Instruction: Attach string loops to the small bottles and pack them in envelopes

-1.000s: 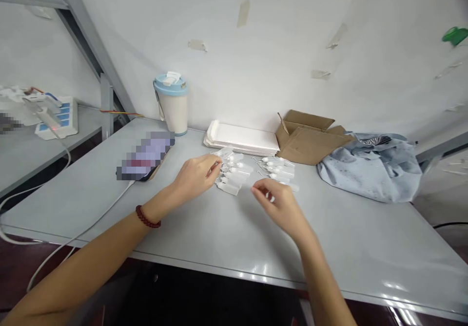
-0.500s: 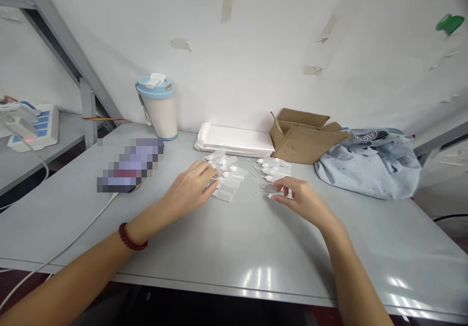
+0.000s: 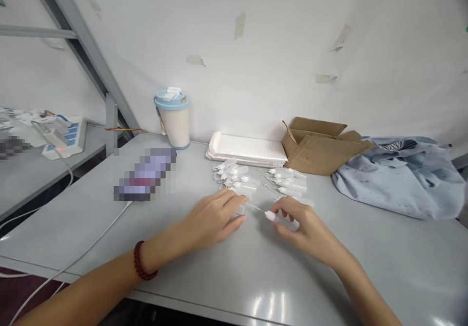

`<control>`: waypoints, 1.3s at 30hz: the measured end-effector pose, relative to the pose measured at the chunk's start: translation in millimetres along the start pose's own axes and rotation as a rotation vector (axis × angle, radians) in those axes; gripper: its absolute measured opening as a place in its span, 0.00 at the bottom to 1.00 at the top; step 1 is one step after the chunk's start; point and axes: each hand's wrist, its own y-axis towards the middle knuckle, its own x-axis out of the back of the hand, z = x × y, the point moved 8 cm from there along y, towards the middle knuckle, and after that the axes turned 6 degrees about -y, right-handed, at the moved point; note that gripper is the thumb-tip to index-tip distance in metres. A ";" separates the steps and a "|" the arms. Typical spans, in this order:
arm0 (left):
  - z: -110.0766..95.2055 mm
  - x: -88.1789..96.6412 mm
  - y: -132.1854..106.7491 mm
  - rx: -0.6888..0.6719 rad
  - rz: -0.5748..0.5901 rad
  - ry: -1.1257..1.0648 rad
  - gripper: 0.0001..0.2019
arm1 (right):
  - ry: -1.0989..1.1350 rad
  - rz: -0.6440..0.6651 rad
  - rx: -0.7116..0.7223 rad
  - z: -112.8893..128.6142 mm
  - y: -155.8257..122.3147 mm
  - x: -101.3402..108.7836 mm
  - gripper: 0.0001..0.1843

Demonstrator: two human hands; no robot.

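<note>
Small clear squeeze bottles lie in two groups on the grey table. Each visible white cap has a thin tail. My right hand [image 3: 305,221] holds one squeeze bottle [image 3: 271,216] between thumb and fingers, its white cap pointing left. My left hand [image 3: 215,216] is bent over the near end of the left group [image 3: 244,186]. Its thumb and fingers close around a clear bottle [image 3: 239,211] that they partly hide. Beyond my right hand lies the right group [image 3: 292,182], its nearest bottle partly covered by my fingers.
Behind the bottles are a stack of white sleeves [image 3: 248,148] and an open cardboard box [image 3: 314,153]. A light blue cloth bag [image 3: 398,180] lies at right. At left stand a tumbler [image 3: 176,126] and a blurred-out phone [image 3: 146,175] with a white cable [image 3: 91,245].
The view has shifted, so the table things appear farther right and lower. Both hands have come nearer to me. The right hand now holds a bottle clear of its group.
</note>
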 end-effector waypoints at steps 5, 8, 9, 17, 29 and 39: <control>-8.7 -9.3 -2.8 0.003 0.077 -0.112 0.11 | 0.220 -0.043 0.074 25.5 -2.1 -11.5 0.06; -12.0 -9.3 -3.4 -0.015 0.078 -0.159 0.13 | 0.297 -0.048 0.020 25.7 -1.7 -16.0 0.05; -11.5 -7.8 -3.2 -0.012 0.066 -0.182 0.13 | 0.310 -0.050 -0.003 24.5 -1.3 -16.2 0.04; 9.5 9.2 0.5 0.154 -0.064 -0.327 0.10 | 0.377 -0.082 -0.130 13.5 1.0 -11.4 0.09; 17.3 12.0 -1.4 0.327 -0.136 -0.495 0.08 | 0.568 -0.031 -0.187 13.5 1.1 -19.4 0.11; 8.5 7.0 -0.8 0.320 -0.035 -0.466 0.10 | 0.624 0.004 -0.156 22.1 1.4 -26.5 0.10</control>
